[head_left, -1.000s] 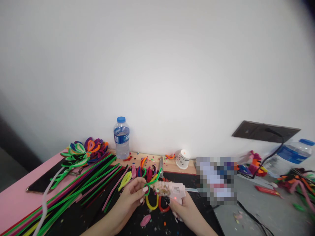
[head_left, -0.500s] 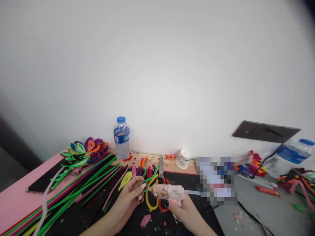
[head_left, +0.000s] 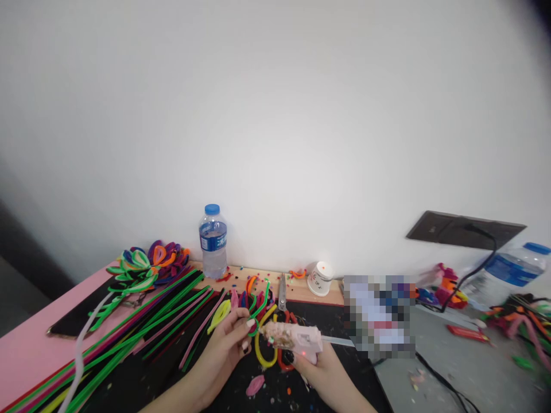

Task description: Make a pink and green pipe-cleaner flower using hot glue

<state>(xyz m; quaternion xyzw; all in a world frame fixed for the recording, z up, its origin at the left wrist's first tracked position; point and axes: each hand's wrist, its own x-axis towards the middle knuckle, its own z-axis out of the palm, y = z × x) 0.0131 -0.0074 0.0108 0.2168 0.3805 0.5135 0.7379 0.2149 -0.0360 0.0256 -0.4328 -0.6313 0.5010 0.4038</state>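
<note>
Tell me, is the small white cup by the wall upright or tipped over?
Tipped over. The white cup lies on its side, with its round end facing the camera.

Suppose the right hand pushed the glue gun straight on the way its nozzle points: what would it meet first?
Probably the green pipe-cleaner loop pinched in the left hand; the glue gun in the right hand points left at it, nearly touching, though depth is unclear.
</note>
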